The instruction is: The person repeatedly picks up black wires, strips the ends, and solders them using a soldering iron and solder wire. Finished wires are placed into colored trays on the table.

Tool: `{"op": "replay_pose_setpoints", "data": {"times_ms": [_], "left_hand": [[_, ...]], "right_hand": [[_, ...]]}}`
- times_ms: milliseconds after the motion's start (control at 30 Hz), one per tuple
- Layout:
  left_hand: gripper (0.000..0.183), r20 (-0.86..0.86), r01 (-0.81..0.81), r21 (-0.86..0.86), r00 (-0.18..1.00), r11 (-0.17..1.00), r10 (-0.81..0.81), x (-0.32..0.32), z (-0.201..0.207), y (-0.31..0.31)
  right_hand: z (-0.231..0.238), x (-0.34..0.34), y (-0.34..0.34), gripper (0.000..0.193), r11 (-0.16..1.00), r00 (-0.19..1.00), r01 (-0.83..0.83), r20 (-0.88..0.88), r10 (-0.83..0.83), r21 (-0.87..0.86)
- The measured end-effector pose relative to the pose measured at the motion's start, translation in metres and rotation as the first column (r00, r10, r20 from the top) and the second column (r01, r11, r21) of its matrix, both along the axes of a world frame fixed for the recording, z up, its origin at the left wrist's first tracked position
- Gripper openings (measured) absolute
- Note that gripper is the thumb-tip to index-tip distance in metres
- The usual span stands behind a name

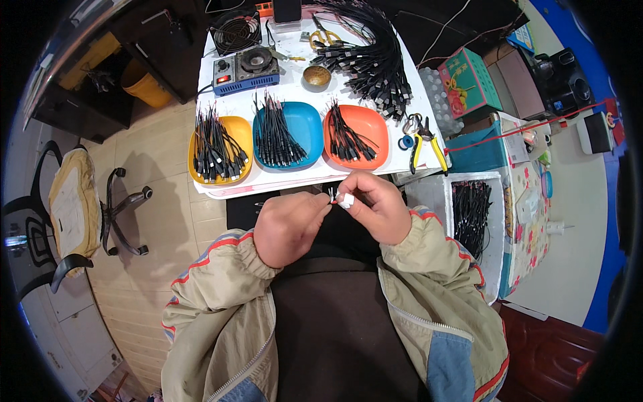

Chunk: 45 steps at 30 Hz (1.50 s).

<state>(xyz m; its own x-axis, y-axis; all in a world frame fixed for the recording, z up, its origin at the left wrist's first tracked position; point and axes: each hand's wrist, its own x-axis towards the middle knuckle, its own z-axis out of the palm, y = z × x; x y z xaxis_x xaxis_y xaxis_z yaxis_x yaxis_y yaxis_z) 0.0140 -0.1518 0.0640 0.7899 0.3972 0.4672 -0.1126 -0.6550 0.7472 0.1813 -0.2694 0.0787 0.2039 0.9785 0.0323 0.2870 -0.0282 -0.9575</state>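
White connector (346, 200) between fingers (337, 191) (both hands)

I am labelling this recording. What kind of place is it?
Probably a small cable assembly workbench. Three trays hold short black cables, a soldering station stands behind them, and both hands, left hand and right hand, pinch a small white connector.

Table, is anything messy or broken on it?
Nothing looks broken or spilled. The cables sit sorted in the yellow tray, blue tray and orange tray. Only the big cable bundle sprawls loosely toward the table edge. Both hands pinch a small white piece.
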Motion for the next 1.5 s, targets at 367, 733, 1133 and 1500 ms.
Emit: {"op": "replay_pose_setpoints", "data": {"times_ms": [367, 733, 1133, 1500], "left_hand": [[0.011, 0.083, 0.243, -0.884, 0.922, 0.399, -0.378, -0.007, -0.007, 0.018], [0.015, 0.348, 0.346, -0.938, 0.927, -0.041, -0.138, -0.015, -0.014, 0.009], [0.019, 0.529, 0.430, -0.818, 0.824, -0.382, -0.203, -0.004, -0.015, -0.003], [0.008, 0.009, 0.231, 0.030, 0.973, 0.973, -0.231, 0.004, -0.002, 0.021]], "right_hand": [[0.010, 0.007, 0.011, 0.021, 0.942, 0.924, -0.226, 0.361, 0.127, 0.248], [0.003, 0.029, 0.000, 0.022, 0.955, 0.707, -0.040, 0.684, -0.180, 0.293], [0.009, -0.001, 0.014, 0.032, 0.758, 0.798, -0.185, 0.545, -0.256, 0.626], [-0.017, 0.013, 0.007, 0.012, 0.948, 0.570, -0.271, -0.821, 0.021, -0.164]]}}
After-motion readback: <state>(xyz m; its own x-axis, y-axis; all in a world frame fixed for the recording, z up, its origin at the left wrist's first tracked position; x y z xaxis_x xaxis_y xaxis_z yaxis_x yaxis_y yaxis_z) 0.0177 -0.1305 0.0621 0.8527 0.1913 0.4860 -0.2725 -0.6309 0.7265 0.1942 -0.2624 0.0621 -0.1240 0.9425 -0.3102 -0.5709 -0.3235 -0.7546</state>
